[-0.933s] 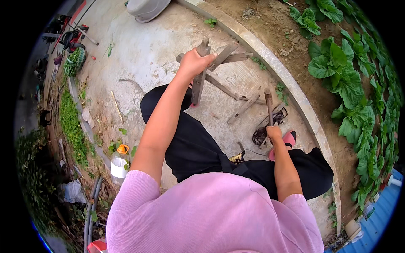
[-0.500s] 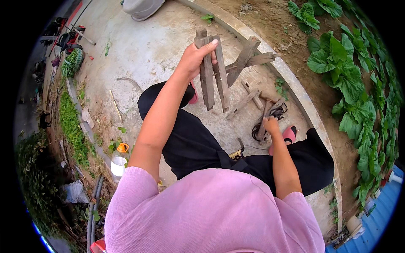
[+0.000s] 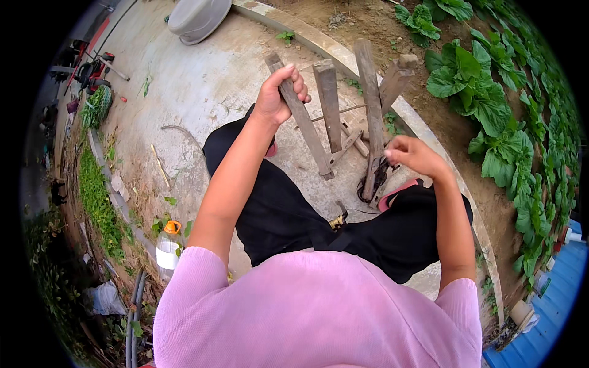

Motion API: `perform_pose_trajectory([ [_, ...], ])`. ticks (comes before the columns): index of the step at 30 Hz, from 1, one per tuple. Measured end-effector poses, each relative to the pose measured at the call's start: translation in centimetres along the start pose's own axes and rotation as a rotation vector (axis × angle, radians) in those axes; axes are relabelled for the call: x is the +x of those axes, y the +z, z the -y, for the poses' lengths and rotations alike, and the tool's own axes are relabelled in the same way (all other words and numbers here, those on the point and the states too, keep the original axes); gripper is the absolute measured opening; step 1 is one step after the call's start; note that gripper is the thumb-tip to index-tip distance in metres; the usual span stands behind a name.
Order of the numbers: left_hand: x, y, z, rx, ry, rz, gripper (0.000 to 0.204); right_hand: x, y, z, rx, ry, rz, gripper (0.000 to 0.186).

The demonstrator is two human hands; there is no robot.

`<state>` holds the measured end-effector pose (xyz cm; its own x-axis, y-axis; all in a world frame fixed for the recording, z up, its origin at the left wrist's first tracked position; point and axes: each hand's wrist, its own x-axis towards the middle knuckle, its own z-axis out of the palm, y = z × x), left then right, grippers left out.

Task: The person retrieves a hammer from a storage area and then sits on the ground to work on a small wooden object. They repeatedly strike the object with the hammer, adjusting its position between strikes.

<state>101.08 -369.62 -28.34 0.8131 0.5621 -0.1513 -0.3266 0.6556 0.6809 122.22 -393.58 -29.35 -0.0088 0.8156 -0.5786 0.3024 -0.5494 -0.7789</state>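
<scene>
My left hand (image 3: 279, 95) is wrapped round the upper part of a weathered wooden bar (image 3: 305, 126), the left bar of a worn wooden frame that looks like a folding stool's. A thin rod (image 3: 353, 111) runs across the frame towards its other bars, among them a short bar (image 3: 327, 101) and a long bar (image 3: 370, 92). My right hand (image 3: 417, 156) is beside the long bar's lower part, fingers curled and fingertips together; whether they pinch something small I cannot make out. A dark tangled strap (image 3: 381, 176) lies at that bar's foot, partly hidden.
Concrete ground (image 3: 202, 92) surrounds me, with a curb (image 3: 423, 132) and leafy vegetables (image 3: 472, 80) to the right. A grey tub (image 3: 199, 18) stands far ahead. On the left are an orange-capped bottle (image 3: 169, 248) and a stick (image 3: 161, 165). A small yellow item (image 3: 337, 222) lies between my legs.
The frame's bars have spread apart, and the left bar has tilted. My right hand has left the lower wood by the strap and risen slightly to the right.
</scene>
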Motion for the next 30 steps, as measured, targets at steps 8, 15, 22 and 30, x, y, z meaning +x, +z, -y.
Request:
perform_pose_trajectory([
  [8, -0.3, -2.0, -0.9, -0.134, 0.005, -0.042, 0.022, 1.9, 1.2, 1.9, 0.179, -0.472, -0.400, 0.073],
  [15, 1.2, -2.7, 0.1, -0.224, -0.076, 0.170, 0.023, 1.5, 1.1, 1.5, 0.178, -0.528, -0.462, 0.042],
  [22, 2.4, -2.3, 0.6, -0.030, -0.043, -0.061, 0.023, 3.2, 2.0, 1.2, 0.421, -0.401, -0.558, 0.037],
  [30, 2.0, -2.2, 0.6, 0.029, -0.050, -0.108, 0.020, 3.7, 2.0, 1.9, 0.430, -0.309, -0.477, 0.035],
])
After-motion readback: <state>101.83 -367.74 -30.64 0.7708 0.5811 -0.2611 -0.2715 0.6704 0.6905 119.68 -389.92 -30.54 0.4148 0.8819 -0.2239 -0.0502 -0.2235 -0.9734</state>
